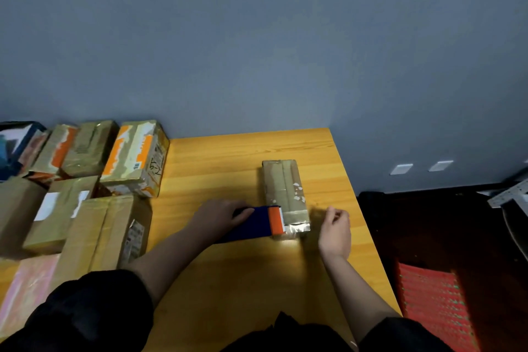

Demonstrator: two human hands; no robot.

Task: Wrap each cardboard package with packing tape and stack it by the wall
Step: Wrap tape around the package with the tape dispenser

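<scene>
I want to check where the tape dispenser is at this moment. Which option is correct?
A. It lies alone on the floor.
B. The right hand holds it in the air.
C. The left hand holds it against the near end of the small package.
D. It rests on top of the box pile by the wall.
C: the left hand grips the blue tape dispenser at the near end of the small package; the right hand is beside the package.

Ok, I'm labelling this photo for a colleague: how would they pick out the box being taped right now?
Start at the yellow wooden table against the grey wall. The box lies alone right of centre, a blue and orange tape dispenser at its near end. The other boxes crowd together at the left.
</scene>
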